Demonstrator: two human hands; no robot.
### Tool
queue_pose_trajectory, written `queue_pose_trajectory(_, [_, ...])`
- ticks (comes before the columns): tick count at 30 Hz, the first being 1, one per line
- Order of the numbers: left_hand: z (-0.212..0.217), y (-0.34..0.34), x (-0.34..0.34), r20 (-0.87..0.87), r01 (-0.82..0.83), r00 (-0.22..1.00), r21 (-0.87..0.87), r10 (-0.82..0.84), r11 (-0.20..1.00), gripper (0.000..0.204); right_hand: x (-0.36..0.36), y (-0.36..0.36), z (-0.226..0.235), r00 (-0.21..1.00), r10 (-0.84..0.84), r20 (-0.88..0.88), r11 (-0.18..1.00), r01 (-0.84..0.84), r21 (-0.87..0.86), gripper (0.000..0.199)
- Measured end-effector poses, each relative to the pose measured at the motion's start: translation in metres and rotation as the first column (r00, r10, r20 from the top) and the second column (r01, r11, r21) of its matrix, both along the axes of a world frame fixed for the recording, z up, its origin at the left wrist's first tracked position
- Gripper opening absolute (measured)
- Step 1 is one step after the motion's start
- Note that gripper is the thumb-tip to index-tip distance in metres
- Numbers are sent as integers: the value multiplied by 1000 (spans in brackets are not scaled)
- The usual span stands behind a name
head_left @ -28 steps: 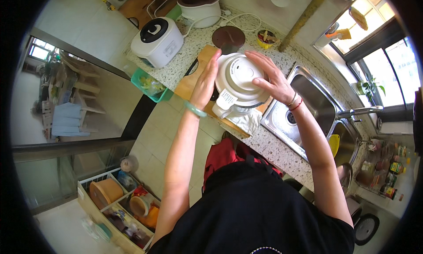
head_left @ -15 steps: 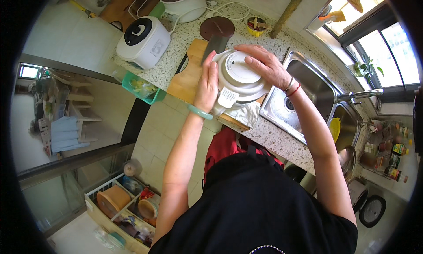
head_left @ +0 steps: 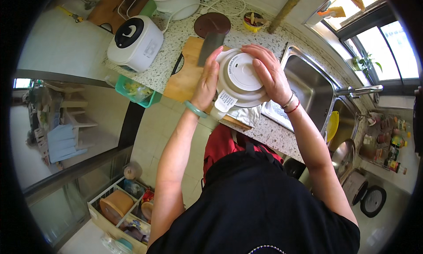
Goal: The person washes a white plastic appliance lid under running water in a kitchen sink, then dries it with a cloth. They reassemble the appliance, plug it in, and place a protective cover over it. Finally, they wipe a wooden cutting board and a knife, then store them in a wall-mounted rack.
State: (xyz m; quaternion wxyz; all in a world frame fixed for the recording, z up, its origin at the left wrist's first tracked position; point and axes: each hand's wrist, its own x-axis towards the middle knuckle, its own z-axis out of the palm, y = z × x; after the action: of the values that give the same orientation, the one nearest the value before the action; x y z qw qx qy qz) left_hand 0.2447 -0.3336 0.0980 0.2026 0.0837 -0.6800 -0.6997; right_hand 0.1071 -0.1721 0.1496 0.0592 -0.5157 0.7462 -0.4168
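Observation:
A white, round, stepped appliance lid [head_left: 244, 73] with a small slot in its raised cap and a printed side tab is between my two hands over the counter. My left hand [head_left: 206, 86] presses its palm and fingers along the left rim. Curved over the right side is my right hand [head_left: 272, 75], its fingers close together. What lies under the lid is hidden. Just beyond, a cleaver [head_left: 210, 48] rests on a wooden cutting board [head_left: 188, 56]. A whitish cloth [head_left: 247, 116] lies at the counter's front edge, below the lid.
To the right is a steel double sink [head_left: 304, 69] with a faucet [head_left: 359, 90]. A white cooker [head_left: 140, 45] stands at the left, above a green basket [head_left: 154, 100]. Farther back are a dark round lid [head_left: 212, 25] and a small yellow bowl [head_left: 252, 27].
My right hand has slid from the top of the lid toward its right side, uncovering more of the cap. My left hand stays along the left rim. The view has shifted slightly.

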Motion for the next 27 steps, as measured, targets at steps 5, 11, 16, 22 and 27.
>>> queue_pose_trajectory(5, [1, -8, -4, -5, 30, 1000, -59, -30, 998, 51, 13, 0, 1, 995, -94, -41, 996, 95, 6, 39])
queue_pose_trajectory(11, [0, -20, -13, -13, 124, 992, -47, -125, 991, 50, 28, 1, 1, 978, -197, -71, 980, 196, -19, 35])
queue_pose_trajectory(16, [0, -28, -26, 16, 288, 956, 134, -293, 948, 50, 48, 3, -10, 935, -351, -39, 936, 350, -46, 34])
queue_pose_trajectory(22, [-5, -29, -28, 3, 267, 963, 125, -270, 955, 56, 52, -1, -11, 915, -405, -5, 913, 404, -55, 34])
queue_pose_trajectory(27, [-12, -22, 3, -68, 147, 989, 257, -134, 955, 75, 43, 9, -12, 924, -367, 103, 929, 370, -4, 49])
